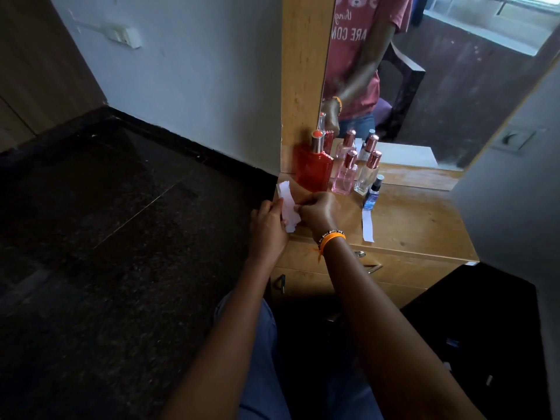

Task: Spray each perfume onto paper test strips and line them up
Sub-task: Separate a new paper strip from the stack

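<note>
My left hand [268, 225] holds a small stack of white paper strips [287, 204] at the left end of the wooden dresser top [409, 225]. My right hand [318, 212] pinches the edge of a strip in that stack. Behind the hands stand a tall red perfume bottle [313, 168], a pink bottle [345, 174], a clear bottle [367, 174] and a small blue bottle [372, 194]. One white strip [367, 224] lies flat on the top, just in front of the blue bottle.
A mirror [424, 80] rises behind the bottles and reflects them, along with a person in a pink shirt. Drawers with metal handles [371, 268] sit below the top. Dark floor [106, 237] lies to the left, a dark object [472, 328] to the lower right.
</note>
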A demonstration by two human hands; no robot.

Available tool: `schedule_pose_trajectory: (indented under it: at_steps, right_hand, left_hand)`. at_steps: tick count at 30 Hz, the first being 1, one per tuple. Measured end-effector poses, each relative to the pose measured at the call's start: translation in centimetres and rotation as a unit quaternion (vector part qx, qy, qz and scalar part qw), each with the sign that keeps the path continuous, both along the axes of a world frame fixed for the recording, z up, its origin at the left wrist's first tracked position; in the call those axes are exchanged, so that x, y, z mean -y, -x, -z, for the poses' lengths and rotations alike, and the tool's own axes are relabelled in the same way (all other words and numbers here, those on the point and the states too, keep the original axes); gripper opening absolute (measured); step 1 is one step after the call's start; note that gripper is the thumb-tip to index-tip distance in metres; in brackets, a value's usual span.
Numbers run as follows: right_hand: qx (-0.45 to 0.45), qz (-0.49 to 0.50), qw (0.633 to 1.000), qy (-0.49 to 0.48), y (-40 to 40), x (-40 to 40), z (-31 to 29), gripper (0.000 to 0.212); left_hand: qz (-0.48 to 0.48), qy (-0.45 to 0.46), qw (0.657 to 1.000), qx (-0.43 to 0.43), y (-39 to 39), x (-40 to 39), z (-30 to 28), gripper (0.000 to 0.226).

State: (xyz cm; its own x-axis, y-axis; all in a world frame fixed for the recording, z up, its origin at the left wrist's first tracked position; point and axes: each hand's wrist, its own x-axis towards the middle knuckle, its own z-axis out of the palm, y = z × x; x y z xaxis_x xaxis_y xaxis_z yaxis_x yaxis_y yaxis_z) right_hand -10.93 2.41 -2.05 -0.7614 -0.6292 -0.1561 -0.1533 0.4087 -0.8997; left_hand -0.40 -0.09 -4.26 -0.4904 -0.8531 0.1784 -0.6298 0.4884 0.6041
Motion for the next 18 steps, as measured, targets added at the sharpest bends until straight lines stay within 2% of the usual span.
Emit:
schedule_pose_trajectory:
  at_steps: [4, 10, 13, 15, 18]
  right_hand:
    - [-0.027, -0.016, 0.999, -0.008, -0.4, -0.2, -0.5, 0.028]
    - [0.008, -0.004, 1.0, 0.003, 0.1, -0.4, -0.1, 0.019]
    - [0.03, -0.005, 0.999, 0.01, 0.2, -0.7, -0.5, 0.024]
    - [0.076, -0.009, 0.997, 0.026, 0.1, -1.0, -1.0, 0.021]
    - [0.163, -0.019, 0.984, 0.071, 0.2, -1.9, -1.7, 0.008]
  left_hand:
    - [0.017, -0.006, 1.0, 0.001, -0.1, 0.1, 0.2, 0.043]
    - [0.013, -0.007, 1.0, -0.004, -0.1, 0.2, 0.2, 0.047]
    - [0.012, -0.006, 1.0, -0.002, -0.1, 0.3, 0.2, 0.048]
    - [0.015, -0.02, 0.999, -0.02, -0.1, 0.5, -0.2, 0.046]
    - [-0.026, -0.056, 0.993, -0.097, 0.0, 0.4, -1.5, 0.036]
